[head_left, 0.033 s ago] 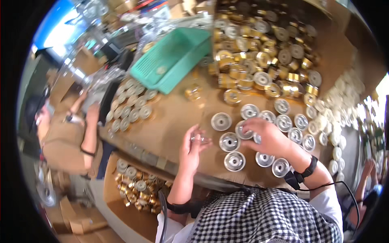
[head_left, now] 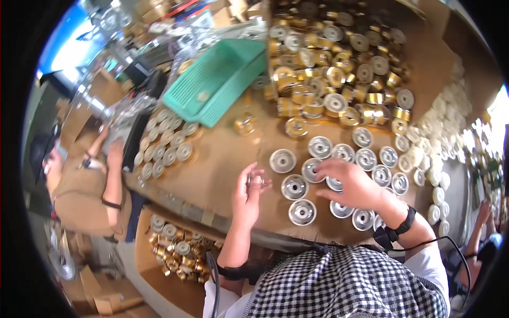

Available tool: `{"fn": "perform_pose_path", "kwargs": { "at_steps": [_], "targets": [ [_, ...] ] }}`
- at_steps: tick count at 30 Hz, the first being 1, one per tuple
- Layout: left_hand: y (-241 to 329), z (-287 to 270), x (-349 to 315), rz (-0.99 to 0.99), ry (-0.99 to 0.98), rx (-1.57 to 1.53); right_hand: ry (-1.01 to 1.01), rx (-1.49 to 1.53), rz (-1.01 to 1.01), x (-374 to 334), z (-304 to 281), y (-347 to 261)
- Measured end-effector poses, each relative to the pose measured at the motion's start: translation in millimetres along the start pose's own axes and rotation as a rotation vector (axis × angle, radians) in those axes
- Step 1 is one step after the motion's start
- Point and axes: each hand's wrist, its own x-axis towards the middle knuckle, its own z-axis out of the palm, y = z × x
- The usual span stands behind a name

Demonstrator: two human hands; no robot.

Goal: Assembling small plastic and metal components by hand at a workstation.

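Observation:
My left hand (head_left: 247,193), palm turned up, is closed around small shiny metal pieces (head_left: 260,182); their exact shape is too blurred to make out. My right hand (head_left: 352,183) reaches over a group of round silver metal cups with a hole in the middle. Its fingertips are at the rim of one cup (head_left: 312,170), and its thumb is spread apart from the fingers above another cup (head_left: 334,183). Between my hands stand a cup (head_left: 295,187), a nearer cup (head_left: 302,212) and a duller disc-topped part (head_left: 282,160). Whether the right fingertips touch anything is unclear.
Beyond lies a large cardboard box (head_left: 424,100) of gold and silver parts. A green plastic basket (head_left: 183,95) and a single gold part (head_left: 245,123) are left of it. White rings (head_left: 440,127) pile up at right. A co-worker (head_left: 87,191) sits at left, near a lower parts box (head_left: 146,241).
The view has shifted slightly, so the table and its parts appear a little farther left. My hands keep nearly the same pose, the right one still over the cups.

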Motion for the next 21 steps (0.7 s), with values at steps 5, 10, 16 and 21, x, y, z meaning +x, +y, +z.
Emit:
{"fn": "perform_pose_path", "kwargs": {
  "at_steps": [5, 10, 16, 21],
  "targets": [
    [-3, 33, 43, 0.597, -0.127, 0.978, 0.062, -0.087, 0.177, -70, -23, -19],
    [-31, 27, 65, 0.546, -0.375, 1.275, 0.224, -0.079, 0.311, -111, -32, -28],
    [-28, 23, 72, 0.52, -0.459, 1.397, 0.302, 0.001, 0.336, -137, -25, -23],
    [-29, 34, 75, 0.478, -0.566, 1.286, 0.221, 0.047, 0.271, -158, -18, -22]
  ]
}}
